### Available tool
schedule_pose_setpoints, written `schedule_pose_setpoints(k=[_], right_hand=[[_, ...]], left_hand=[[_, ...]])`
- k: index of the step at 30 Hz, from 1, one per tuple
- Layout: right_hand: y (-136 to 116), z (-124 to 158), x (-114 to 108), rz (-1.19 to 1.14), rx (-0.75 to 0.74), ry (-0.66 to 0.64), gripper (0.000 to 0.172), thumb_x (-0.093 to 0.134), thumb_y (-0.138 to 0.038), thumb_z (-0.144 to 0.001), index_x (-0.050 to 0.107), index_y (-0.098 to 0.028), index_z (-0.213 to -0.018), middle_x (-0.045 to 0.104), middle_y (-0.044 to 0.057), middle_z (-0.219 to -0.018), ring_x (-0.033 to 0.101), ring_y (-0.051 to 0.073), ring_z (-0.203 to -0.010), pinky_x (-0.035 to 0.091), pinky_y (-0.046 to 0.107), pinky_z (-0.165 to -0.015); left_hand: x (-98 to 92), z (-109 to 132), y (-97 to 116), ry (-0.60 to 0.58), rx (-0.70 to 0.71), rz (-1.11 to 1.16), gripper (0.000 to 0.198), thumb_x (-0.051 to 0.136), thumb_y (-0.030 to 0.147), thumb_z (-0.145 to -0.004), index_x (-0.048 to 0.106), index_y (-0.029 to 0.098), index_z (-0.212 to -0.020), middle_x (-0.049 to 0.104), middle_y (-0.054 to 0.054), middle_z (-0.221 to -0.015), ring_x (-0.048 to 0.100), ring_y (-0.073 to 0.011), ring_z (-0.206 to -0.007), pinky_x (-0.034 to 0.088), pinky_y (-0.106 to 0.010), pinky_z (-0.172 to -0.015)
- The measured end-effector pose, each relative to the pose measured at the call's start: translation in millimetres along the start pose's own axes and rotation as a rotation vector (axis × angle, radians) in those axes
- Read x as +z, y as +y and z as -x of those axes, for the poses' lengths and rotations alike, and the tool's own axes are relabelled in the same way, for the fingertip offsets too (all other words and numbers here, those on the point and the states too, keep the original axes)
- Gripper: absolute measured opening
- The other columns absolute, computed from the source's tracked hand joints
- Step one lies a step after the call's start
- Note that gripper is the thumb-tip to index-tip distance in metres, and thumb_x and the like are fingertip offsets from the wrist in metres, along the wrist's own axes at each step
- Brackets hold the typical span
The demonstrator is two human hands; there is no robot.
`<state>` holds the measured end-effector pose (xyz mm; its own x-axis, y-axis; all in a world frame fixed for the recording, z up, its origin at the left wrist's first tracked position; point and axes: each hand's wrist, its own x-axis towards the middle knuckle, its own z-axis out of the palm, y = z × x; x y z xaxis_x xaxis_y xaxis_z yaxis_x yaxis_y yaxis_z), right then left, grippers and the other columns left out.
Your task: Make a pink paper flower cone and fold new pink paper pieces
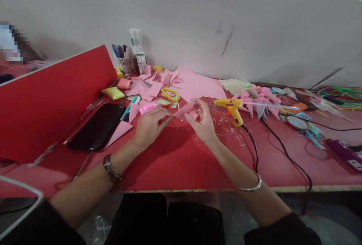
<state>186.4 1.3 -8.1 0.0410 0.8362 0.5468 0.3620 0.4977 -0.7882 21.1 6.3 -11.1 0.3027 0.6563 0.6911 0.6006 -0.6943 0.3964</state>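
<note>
Above the red table (pixel 181 162), my left hand (pixel 151 125) pinches the left tip of a pink paper piece (pixel 182 112). My right hand (pixel 203 122) is closed on the right part of that same piece, which looks folded or curled between the fingers. A pink packet (pixel 148 107) lies just behind my left hand. Scissors with yellow and red handles (pixel 169 95) rest behind the paper. To the right of my right hand is a yellow glue gun (pixel 232 110) with a clear glue stick in it.
A black phone (pixel 97 126) lies at left beside a standing red board (pixel 56 101). Pink paper sheets (pixel 198 83), a pen cup (pixel 123 63) and a bottle (pixel 139 56) are at the back. Pink cones (pixel 260 100) and black cables (pixel 285 156) are at right.
</note>
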Motion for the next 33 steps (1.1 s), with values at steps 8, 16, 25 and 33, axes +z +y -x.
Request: schedule_pose_setpoints(k=[8, 16, 25, 33], right_hand=[[-14.7, 0.5, -9.1, 0.452, -0.370, 0.078, 0.035, 0.053, -0.019, -0.073, 0.047, -0.027, -0.106, 0.046, 0.005, -0.100, 0.044, 0.021, -0.098, 0.037, 0.039, -0.087], [-15.1, 4.3, -6.6, 0.678, -0.435, 0.071, 0.031, 0.053, -0.023, -0.075, 0.050, -0.030, -0.106, 0.047, 0.005, -0.104, 0.044, 0.021, -0.099, 0.028, 0.043, -0.089], [-13.9, 6.6, -3.6, 0.774, -0.449, -0.022, 0.014, 0.050, -0.027, -0.080, 0.062, -0.026, -0.073, 0.054, 0.002, -0.088, 0.048, 0.017, -0.084, 0.018, 0.041, -0.090], [-14.5, 4.4, -4.5, 0.704, -0.281, -0.141, 0.010, 0.053, -0.028, -0.078, 0.060, -0.024, -0.073, 0.054, -0.001, -0.079, 0.050, 0.015, -0.081, 0.016, 0.038, -0.088]], left_hand=[[0.3, 1.5, -1.5, -0.007, 0.103, -0.166, 0.021, 0.046, 0.026, -0.081, 0.062, 0.014, -0.073, 0.065, -0.004, -0.073, 0.058, -0.0129, -0.059, 0.043, -0.021, -0.052], [0.6, 0.1, -1.3, -0.143, 0.173, -0.269, 0.023, 0.044, 0.025, -0.082, 0.061, 0.013, -0.073, 0.064, -0.004, -0.071, 0.058, -0.0151, -0.059, 0.041, -0.023, -0.049], [0.6, -0.9, -0.3, -0.119, 0.145, -0.184, 0.018, 0.045, 0.021, -0.081, 0.059, 0.013, -0.073, 0.061, -0.005, -0.071, 0.055, -0.0143, -0.062, 0.041, -0.023, -0.053], [0.4, -1.0, 2.1, -0.096, 0.079, -0.103, 0.015, 0.048, 0.019, -0.079, 0.058, 0.014, -0.070, 0.060, -0.002, -0.067, 0.051, -0.0113, -0.057, 0.038, -0.021, -0.050]])
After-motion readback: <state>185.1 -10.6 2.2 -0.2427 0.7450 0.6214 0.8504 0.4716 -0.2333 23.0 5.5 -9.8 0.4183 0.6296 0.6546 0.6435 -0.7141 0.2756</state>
